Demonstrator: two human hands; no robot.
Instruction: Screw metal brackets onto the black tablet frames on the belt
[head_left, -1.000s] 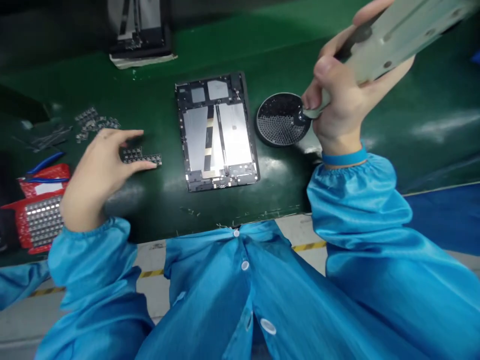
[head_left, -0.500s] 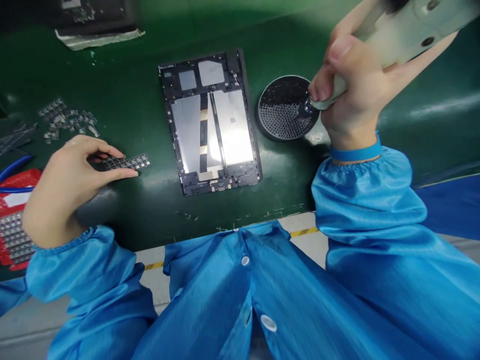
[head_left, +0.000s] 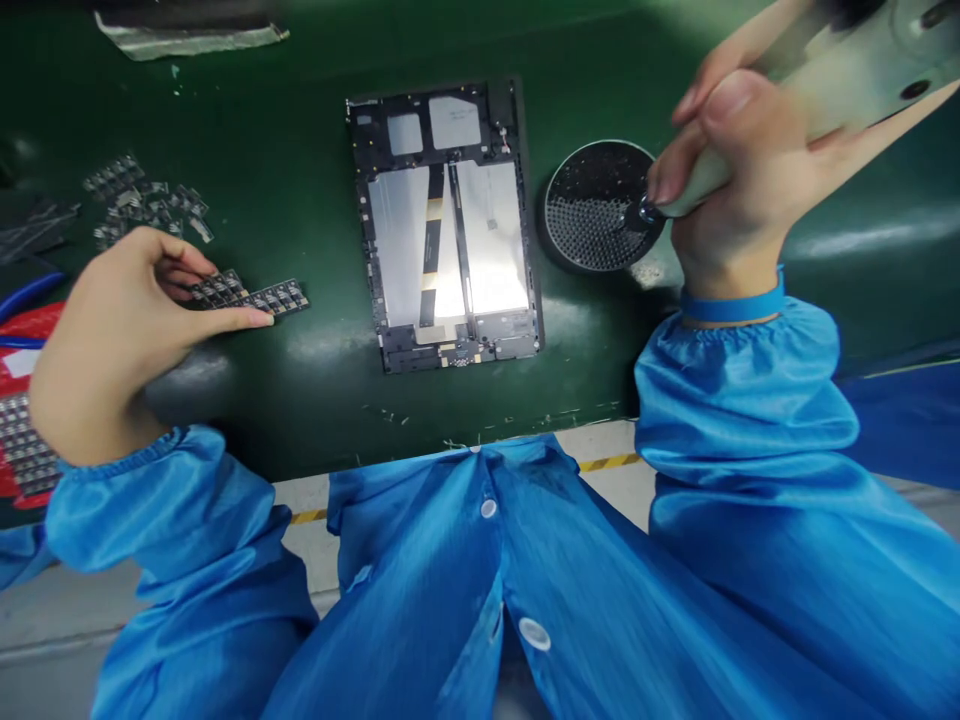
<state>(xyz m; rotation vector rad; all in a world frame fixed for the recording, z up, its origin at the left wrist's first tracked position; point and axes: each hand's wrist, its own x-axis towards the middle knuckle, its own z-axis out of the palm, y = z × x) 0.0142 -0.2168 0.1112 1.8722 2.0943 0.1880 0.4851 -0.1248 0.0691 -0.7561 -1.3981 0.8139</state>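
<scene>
My left hand [head_left: 142,320] is closed, thumb against fingers, around strips of small circuit boards [head_left: 279,297] low over the green bench. The thumb lies along the strip's near edge, and the other fingers curl behind. My right hand [head_left: 750,180] grips a pale electric screwdriver [head_left: 862,85], its body running out at the top right. The tool's metal tip is over a round black dimpled dish [head_left: 592,235]; whether it touches is unclear. Between my hands lies an opened tablet [head_left: 409,240], showing silver battery panels, a dark flex cable and a black frame.
Loose small circuit boards [head_left: 154,212] lie in a pile beyond my left hand. Farther left are a red bag [head_left: 30,325] and a blue cable [head_left: 34,293]. A dark object with a silvery edge [head_left: 191,42] sits at the top left. The bench's front edge is near my body.
The view has shifted, so the tablet and dish appear farther right and higher. My left fingers have drawn back along the strips, uncovering more boards. My right hand still holds the screwdriver at the dish.
</scene>
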